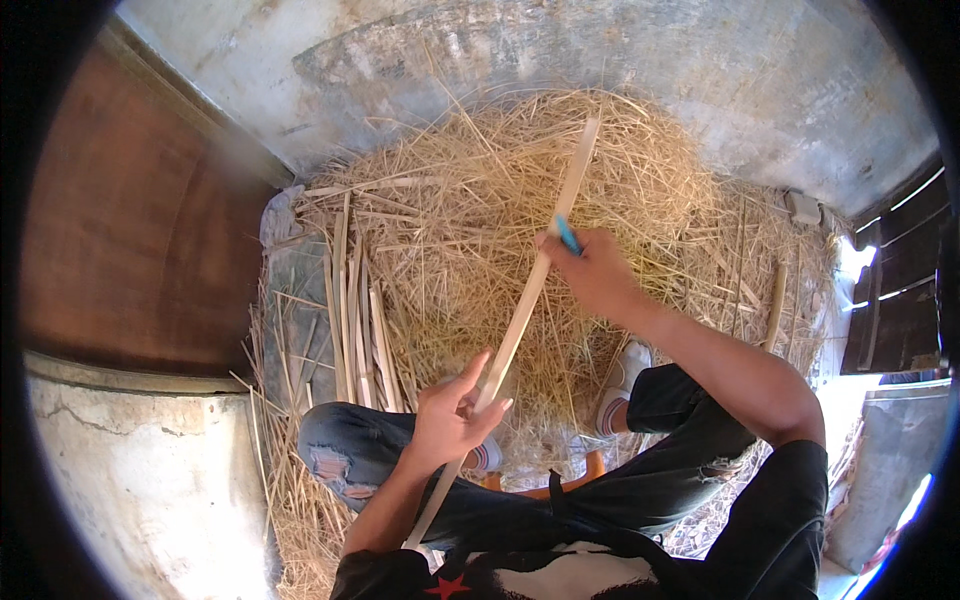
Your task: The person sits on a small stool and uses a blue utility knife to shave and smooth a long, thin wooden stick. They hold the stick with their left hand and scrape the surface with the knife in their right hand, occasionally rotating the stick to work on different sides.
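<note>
A long pale bamboo strip [523, 307] slants across the middle, from my lap up toward the straw. Its lower part lies in my left hand [448, 418], with the thumb and fingers around it and the fingertips partly extended. Farther up the strip, my right hand [598, 272] is closed on a small blue tool [568, 236], pressed against the strip's right side. The tool looks like a short knife handle; its blade does not show. The upper end of the strip sticks out beyond my right hand.
A heap of straw and shavings [440, 250] spreads before me against a grey wall [560, 50]. Several split bamboo strips [352, 320] lie at the left, near my knee. A brown door panel [130, 210] stands far left. My shoes [628, 372] rest in the straw.
</note>
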A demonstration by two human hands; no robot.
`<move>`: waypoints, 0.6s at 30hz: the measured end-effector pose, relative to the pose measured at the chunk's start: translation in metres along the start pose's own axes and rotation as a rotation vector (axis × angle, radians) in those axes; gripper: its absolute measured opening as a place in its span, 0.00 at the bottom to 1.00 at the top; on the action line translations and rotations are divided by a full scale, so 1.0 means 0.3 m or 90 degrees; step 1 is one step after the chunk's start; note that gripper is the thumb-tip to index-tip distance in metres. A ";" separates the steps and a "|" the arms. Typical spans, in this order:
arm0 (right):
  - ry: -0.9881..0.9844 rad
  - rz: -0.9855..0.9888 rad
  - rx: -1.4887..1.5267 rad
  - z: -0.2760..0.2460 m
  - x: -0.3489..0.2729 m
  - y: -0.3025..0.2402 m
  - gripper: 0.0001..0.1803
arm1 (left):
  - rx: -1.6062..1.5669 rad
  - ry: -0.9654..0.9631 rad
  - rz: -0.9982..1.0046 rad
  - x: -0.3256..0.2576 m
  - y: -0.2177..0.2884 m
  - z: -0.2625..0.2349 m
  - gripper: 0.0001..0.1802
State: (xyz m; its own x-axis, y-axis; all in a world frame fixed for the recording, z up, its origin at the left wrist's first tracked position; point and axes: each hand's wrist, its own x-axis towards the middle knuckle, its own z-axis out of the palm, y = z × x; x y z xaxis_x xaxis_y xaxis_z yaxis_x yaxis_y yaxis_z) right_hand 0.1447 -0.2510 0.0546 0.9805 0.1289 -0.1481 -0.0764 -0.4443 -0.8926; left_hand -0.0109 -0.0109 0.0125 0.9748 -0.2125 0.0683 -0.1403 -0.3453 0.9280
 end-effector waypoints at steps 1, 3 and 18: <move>0.013 0.023 -0.003 -0.028 0.025 0.010 0.27 | 0.035 -0.009 0.010 0.003 0.007 -0.003 0.33; 0.013 0.032 -0.004 -0.043 0.040 0.006 0.25 | 0.043 -0.015 0.047 -0.007 -0.043 -0.008 0.33; -0.255 -0.190 -0.354 0.106 -0.190 -0.034 0.17 | -0.187 -0.030 -0.228 0.020 0.031 -0.004 0.32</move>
State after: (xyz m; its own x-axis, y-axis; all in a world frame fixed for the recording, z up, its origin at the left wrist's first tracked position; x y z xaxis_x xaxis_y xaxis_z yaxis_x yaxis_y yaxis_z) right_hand 0.0838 -0.2258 0.0586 0.7960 0.5802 -0.1725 0.3890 -0.7087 -0.5886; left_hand -0.0062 -0.0144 0.0219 0.9430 -0.1712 -0.2854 0.2650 -0.1327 0.9551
